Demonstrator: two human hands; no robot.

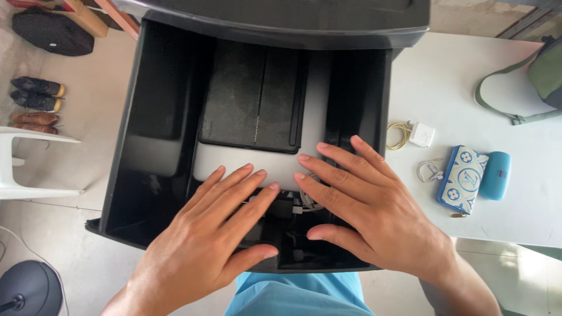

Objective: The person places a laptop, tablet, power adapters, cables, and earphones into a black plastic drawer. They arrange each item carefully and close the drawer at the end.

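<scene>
An open black plastic bin (pixel 146 152) sits in front of me. Inside lies a silver laptop (pixel 319 99) with a black flat case (pixel 252 96) resting on top of it. My left hand (pixel 216 234) lies flat, fingers spread, with its fingertips on the laptop's near edge. My right hand (pixel 363 205) is also flat and spread, its fingers over the laptop's near right corner. Under both hands I see dark cables and a charger (pixel 285 208) at the bin's front. Neither hand grips anything.
A white table (pixel 456 82) on the right holds a coiled yellow cable (pixel 398 134), a white charger block (pixel 422 134), white earphones (pixel 430 171), a blue patterned pouch (pixel 462 178), a teal case (pixel 496 174) and a green bag (pixel 547 73). Shoes (pixel 35 102) and a white chair (pixel 23 164) stand on the left.
</scene>
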